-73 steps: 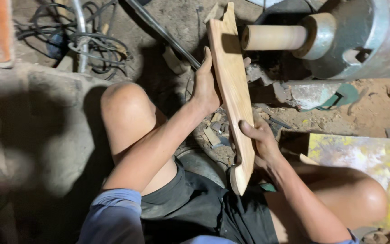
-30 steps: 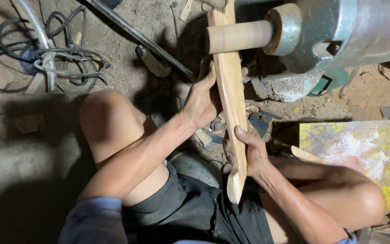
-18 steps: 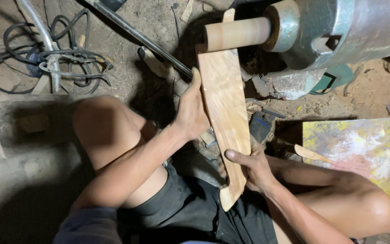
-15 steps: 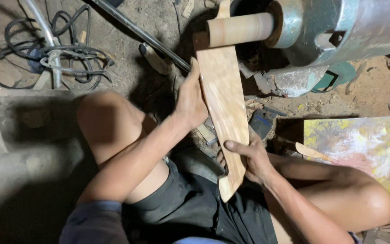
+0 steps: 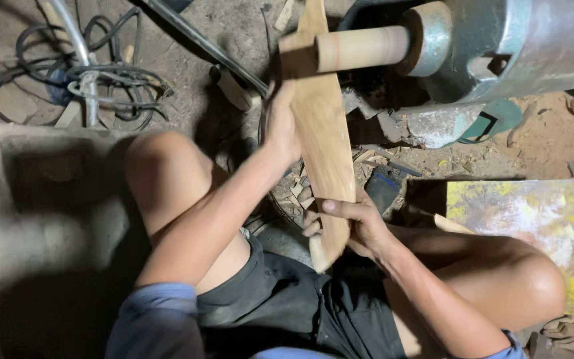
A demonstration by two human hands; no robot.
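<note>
I hold a long flat wooden board [image 5: 327,139] upright between my knees, its upper part under the tan cylindrical drum [image 5: 360,48] of a grey-blue motor machine [image 5: 519,46]. My left hand [image 5: 280,123] grips the board's left edge near the top. My right hand [image 5: 353,223] clasps the lower part, thumb across its face. The board's top end runs out of view behind the drum.
Coiled black cables and a metal pipe [image 5: 84,80] lie at the upper left. A dark metal rod [image 5: 204,43] slants across the dusty floor. A yellow paint-stained panel [image 5: 533,226] lies right of my knee. Wood chips [image 5: 367,159] litter the ground under the machine.
The board has turned from edge-on to showing its broad face, and has been pushed further up under the drum. Both hands have kept their hold, the right one shifting lower.
</note>
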